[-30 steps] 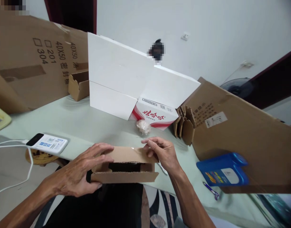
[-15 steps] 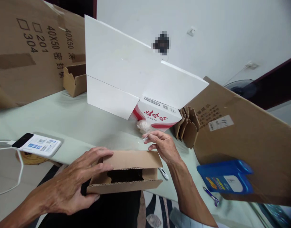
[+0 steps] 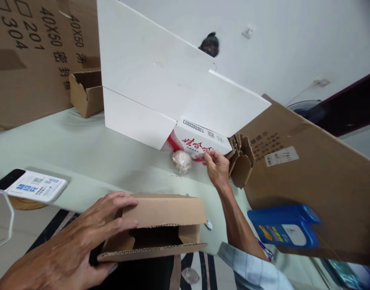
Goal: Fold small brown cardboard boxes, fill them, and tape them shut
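Note:
My left hand (image 3: 91, 225) grips the left end of a small brown cardboard box (image 3: 169, 207), fingers on its upper flap and thumb beneath. The box's long opening faces me, dark inside. My right hand (image 3: 218, 167) is raised beyond the box, with thumb and forefinger pinched together in front of a white and red printed carton (image 3: 199, 139). Whatever may be between those fingertips cannot be made out. Just left of them, a crumpled ball of clear plastic or tape (image 3: 181, 161) rests on the pale green tabletop (image 3: 136, 173).
Folded cardboard pieces (image 3: 242, 161) stand right of the carton. A blue bottle (image 3: 284, 225) lies at the right by a large carton (image 3: 311, 181). The phone (image 3: 36, 185) is at left, and another small brown box (image 3: 86, 94) behind. Beyond a white panel (image 3: 160, 56) shows a person's head.
My right hand has moved away from me, off the plastic ball towards the printed carton. My left hand has shifted slightly down and left, and the box it holds tilts a little more. The view has shifted.

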`<action>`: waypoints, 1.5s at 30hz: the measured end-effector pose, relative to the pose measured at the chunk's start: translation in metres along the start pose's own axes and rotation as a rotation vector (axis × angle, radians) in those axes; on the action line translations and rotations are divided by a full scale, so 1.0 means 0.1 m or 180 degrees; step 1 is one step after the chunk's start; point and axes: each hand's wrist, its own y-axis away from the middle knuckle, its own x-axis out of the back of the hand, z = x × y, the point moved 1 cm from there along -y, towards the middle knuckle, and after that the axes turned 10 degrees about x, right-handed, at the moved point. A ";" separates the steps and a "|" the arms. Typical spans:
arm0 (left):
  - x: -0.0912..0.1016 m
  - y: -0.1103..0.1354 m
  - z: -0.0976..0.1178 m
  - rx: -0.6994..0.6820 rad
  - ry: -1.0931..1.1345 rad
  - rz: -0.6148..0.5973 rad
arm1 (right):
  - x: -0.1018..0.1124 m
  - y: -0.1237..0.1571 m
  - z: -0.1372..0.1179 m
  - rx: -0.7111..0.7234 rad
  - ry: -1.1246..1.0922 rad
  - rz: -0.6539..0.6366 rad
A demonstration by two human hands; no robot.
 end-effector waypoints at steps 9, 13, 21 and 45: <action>-0.01 0.03 -0.01 0.0105 -0.0082 0.0011 | -0.53 0.05 0.52 0.0817 0.1407 -0.0326; -0.01 0.03 -0.01 0.0027 -0.0062 0.0066 | -0.79 0.26 0.59 0.1070 0.1502 -0.0622; 0.01 0.01 0.02 -0.0031 -0.0024 0.0162 | -0.90 0.45 0.63 0.1365 0.1541 -0.0814; 0.07 0.03 0.01 0.0131 0.0231 -0.0085 | -1.13 0.64 0.74 0.0971 0.1010 -0.1007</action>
